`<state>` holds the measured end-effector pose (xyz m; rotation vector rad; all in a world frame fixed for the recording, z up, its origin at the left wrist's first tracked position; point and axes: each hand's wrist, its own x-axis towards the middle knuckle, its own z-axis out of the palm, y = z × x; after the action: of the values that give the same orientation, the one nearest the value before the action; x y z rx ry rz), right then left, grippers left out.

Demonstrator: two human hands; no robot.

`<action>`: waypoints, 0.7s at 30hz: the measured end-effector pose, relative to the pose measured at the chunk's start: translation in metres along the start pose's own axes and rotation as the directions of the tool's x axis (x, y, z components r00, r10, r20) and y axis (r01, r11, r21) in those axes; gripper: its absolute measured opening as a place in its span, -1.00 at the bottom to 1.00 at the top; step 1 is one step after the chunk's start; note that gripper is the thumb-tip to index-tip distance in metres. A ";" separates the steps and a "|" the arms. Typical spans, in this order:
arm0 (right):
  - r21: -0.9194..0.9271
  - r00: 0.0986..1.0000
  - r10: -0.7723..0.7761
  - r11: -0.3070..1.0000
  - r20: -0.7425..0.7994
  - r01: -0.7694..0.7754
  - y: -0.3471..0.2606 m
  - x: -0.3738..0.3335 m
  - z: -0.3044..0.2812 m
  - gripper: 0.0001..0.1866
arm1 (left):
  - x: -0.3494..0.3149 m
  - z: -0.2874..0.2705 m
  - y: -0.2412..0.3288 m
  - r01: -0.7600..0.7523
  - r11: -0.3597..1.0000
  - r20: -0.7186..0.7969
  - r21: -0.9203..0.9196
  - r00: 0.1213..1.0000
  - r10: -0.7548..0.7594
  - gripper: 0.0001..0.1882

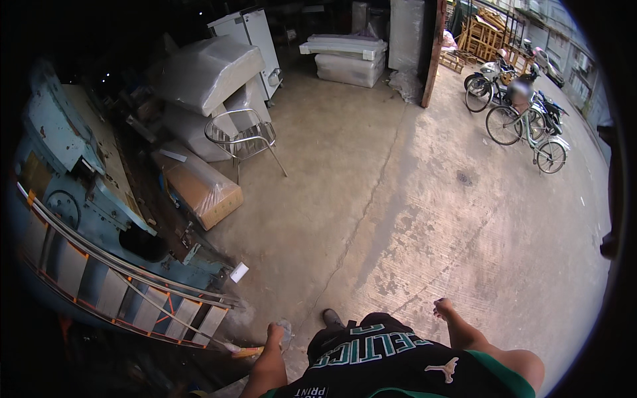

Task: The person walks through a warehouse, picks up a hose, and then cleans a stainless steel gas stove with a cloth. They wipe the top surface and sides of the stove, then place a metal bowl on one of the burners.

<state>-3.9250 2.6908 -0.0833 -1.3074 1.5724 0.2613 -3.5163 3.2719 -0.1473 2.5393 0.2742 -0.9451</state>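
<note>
My left hand (275, 331) hangs low at my left side with its fingers curled in. A pale, clear-looking patch (286, 330) shows right beside it; whether the hand holds it I cannot make out. Just left of that hand lies a yellow-orange brush-like thing (247, 352), close to the foot of the ladder (179, 321). Out to my right, my right hand (442, 308) is held over the concrete floor, its fingers loosely bent and a little apart. Nothing shows in it, and it touches nothing.
A blue machine (66, 149) stands at left. Farther on are a long cardboard box (202, 189), a metal chair (249, 138), wrapped furniture (209, 69) and a white cabinet (255, 40). Bicycles (524, 126) are parked outside at right, beyond a rusty post (434, 56).
</note>
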 end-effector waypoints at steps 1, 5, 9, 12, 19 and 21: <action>0.021 1.000 -0.013 1.000 0.013 0.013 -0.013 0.002 0.003 -0.75 | 0.022 -0.018 0.052 -0.030 1.000 -0.132 0.005 0.991 0.031 -0.54; 0.129 0.992 0.114 0.984 0.061 -0.121 -0.062 0.028 0.043 -0.74 | 0.102 -0.089 0.232 -0.163 0.982 -0.324 0.094 0.928 0.185 -0.62; 0.203 0.960 0.227 0.945 0.161 -0.258 -0.127 0.081 0.098 -0.84 | 0.180 -0.133 0.365 -0.222 0.954 -0.486 0.200 0.823 0.293 -0.70; 0.245 0.970 0.212 0.940 0.121 -0.236 -0.193 0.136 0.128 -0.77 | 0.234 -0.157 0.432 -0.163 0.983 -0.542 0.079 0.821 0.179 -0.75; 0.214 0.936 0.242 0.930 0.255 -0.298 -0.445 0.285 0.136 -0.76 | 0.331 -0.202 0.569 0.242 0.959 -0.653 0.145 0.752 -0.091 -0.79; -0.048 0.967 0.190 0.982 0.168 -0.185 -0.550 0.326 0.134 -0.71 | 0.360 -0.214 0.603 0.291 0.950 -0.656 0.118 0.740 -0.145 -0.79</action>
<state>-3.3584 2.3780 -0.1718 -1.1288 1.5498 0.5067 -2.9293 2.8420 -0.0506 3.0106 0.7224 -0.1204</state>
